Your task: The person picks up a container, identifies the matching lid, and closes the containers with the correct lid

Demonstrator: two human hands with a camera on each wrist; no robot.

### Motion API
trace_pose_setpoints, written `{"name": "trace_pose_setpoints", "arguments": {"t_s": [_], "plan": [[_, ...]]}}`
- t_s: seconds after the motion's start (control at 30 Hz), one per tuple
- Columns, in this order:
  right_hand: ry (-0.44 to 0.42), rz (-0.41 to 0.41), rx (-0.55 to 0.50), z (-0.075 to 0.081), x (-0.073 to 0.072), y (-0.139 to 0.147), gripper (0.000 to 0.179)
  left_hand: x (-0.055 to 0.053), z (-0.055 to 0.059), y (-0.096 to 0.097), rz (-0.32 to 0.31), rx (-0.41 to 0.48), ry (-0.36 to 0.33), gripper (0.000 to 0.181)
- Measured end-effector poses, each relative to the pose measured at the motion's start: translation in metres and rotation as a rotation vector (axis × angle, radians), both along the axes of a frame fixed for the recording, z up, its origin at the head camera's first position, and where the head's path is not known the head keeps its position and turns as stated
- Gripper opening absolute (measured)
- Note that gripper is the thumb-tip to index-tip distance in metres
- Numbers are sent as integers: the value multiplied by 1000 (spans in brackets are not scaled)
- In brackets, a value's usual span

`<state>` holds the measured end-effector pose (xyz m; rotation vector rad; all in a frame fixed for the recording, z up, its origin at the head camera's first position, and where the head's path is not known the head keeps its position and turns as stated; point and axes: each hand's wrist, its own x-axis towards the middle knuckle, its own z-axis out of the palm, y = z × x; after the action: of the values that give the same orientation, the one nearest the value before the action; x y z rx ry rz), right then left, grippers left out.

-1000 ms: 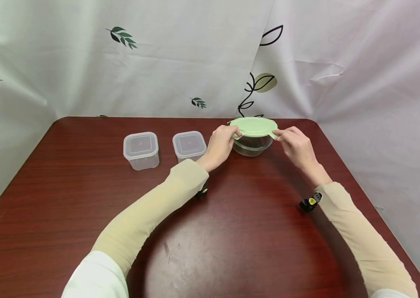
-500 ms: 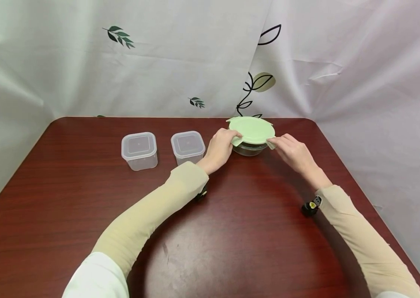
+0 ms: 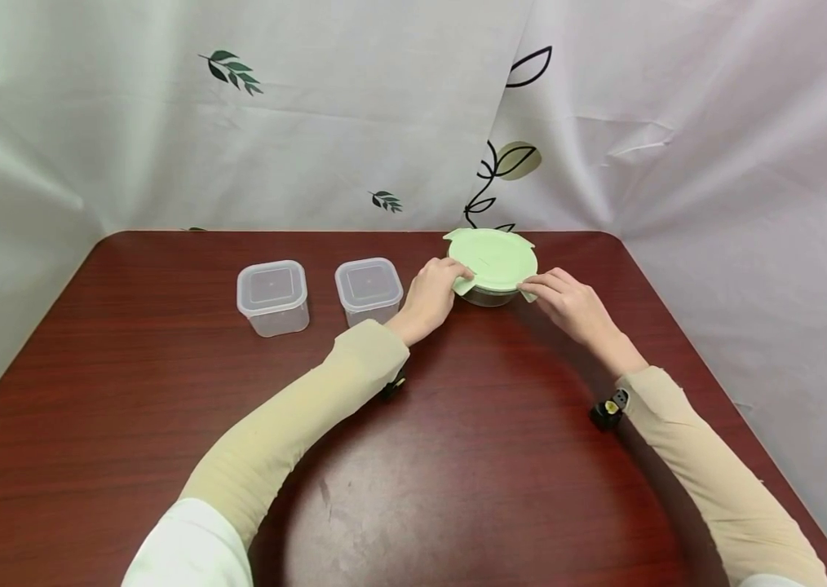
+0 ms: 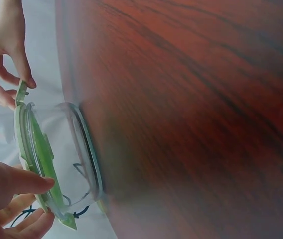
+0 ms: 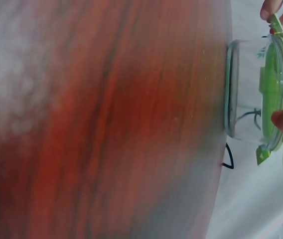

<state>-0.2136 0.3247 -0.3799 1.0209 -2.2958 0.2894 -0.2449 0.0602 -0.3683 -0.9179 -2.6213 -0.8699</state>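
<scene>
A round glass bowl (image 3: 488, 298) stands on the table towards the far right, with a pale green lid (image 3: 493, 258) lying over its rim. The lid's tabs stick out around its edge. At the front left tab, my left hand (image 3: 430, 295) holds the lid between thumb and fingers. My right hand (image 3: 569, 303) pinches the front right tab. The left wrist view shows the left thumb against the bowl's upper side, and the right fingers and thumb about a tab (image 4: 22, 91). Seen from the side, the clear bowl (image 5: 246, 94) lies under the lid.
Two square clear containers with lids stand to the left: one container (image 3: 273, 298) farther left, another container (image 3: 369, 291) beside my left wrist. A patterned white cloth (image 3: 311, 122) hangs behind the dark red table (image 3: 457, 456).
The lid's front has come down, from raised and tilted above the bowl to lying over its rim. Both hands have lowered with it; the right hand has moved slightly left.
</scene>
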Motion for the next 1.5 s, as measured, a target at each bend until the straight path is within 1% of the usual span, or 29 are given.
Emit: {"name": "trace_pose_setpoints", "arguments": {"t_s": [0.2, 0.33, 0.43, 0.6, 0.7, 0.97, 1.1, 1.3, 1.5], "plan": [[-6, -2, -19, -1, 0, -3, 36, 3, 1, -2, 4, -19, -5, 38], [-8, -13, -23, -1, 3, -4, 35, 9, 3, -3, -4, -30, 0, 37], [-7, -11, -26, -1, 6, -4, 35, 14, 5, -5, -13, -43, 14, 37], [-7, 1, -25, 1, 13, -5, 36, 20, 5, -7, -23, -75, 50, 38], [-8, 8, -23, 2, 17, -6, 37, 24, 5, -9, -24, -94, 58, 39], [-3, 35, -27, 2, 26, -8, 42, 41, 10, -11, -12, -189, 65, 39], [-15, 24, -11, 3, 33, -7, 39, 51, 14, -10, -15, -226, 64, 38], [-32, 8, 27, 5, 43, -4, 34, 65, 15, -10, -32, -245, 104, 34], [-14, 20, 38, 5, 50, 2, 36, 75, 16, -7, -43, -263, 145, 31]]}}
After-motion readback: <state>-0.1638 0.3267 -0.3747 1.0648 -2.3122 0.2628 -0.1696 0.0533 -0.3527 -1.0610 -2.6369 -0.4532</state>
